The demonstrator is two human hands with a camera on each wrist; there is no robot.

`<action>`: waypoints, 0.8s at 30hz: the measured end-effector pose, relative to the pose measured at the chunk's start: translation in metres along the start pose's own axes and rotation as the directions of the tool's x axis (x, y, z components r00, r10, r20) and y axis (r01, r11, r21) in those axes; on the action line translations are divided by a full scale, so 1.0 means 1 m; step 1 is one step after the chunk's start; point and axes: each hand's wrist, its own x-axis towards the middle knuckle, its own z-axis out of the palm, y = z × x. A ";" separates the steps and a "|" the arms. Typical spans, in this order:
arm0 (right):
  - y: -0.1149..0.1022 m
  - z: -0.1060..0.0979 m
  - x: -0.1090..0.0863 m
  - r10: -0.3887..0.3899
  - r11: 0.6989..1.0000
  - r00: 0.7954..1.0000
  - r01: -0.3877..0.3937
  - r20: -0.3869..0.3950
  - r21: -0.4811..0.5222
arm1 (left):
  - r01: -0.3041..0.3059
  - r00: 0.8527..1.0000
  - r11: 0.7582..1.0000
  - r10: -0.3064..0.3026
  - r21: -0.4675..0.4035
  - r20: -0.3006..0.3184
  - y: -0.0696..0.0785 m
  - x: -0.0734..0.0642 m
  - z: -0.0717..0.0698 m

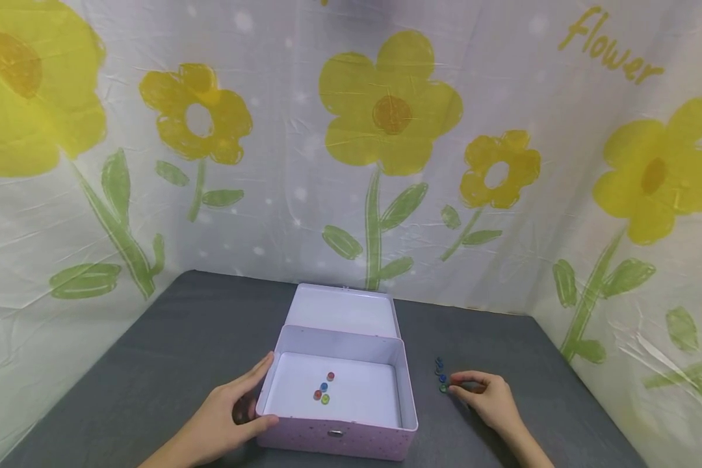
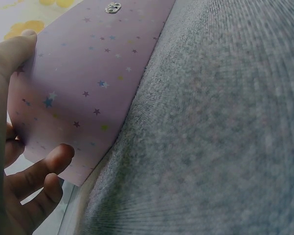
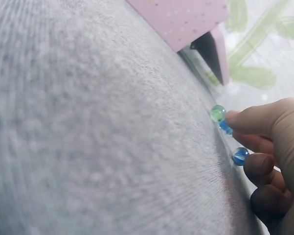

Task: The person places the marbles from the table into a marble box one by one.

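Observation:
An open pink tin box with small stars stands on the grey cloth, its lid tipped back. My left hand holds its left side, thumb at the front corner and index finger along the side rim. Inside lie several glass marbles: red ones, a blue marble and a yellow-green marble. Right of the box my right hand reaches to a row of marbles, thumb and index finger parted. Its fingertips are right at a green marble and a blue marble.
More blue marbles continue the row away from my right hand. Grey cloth covers the table on both sides of the box. Behind stands a white curtain printed with yellow flowers.

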 end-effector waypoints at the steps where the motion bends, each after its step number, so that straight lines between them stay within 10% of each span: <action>1: 0.000 0.000 0.000 -0.004 1.000 1.000 0.004 0.000 -0.005 | 0.003 1.000 1.000 -0.003 -0.005 0.002 0.000 0.000 0.000; 24: -0.004 0.004 -0.003 -0.031 0.998 0.999 0.032 0.022 -0.047 | 0.023 1.000 1.000 -0.023 0.005 0.006 0.000 -0.001 0.000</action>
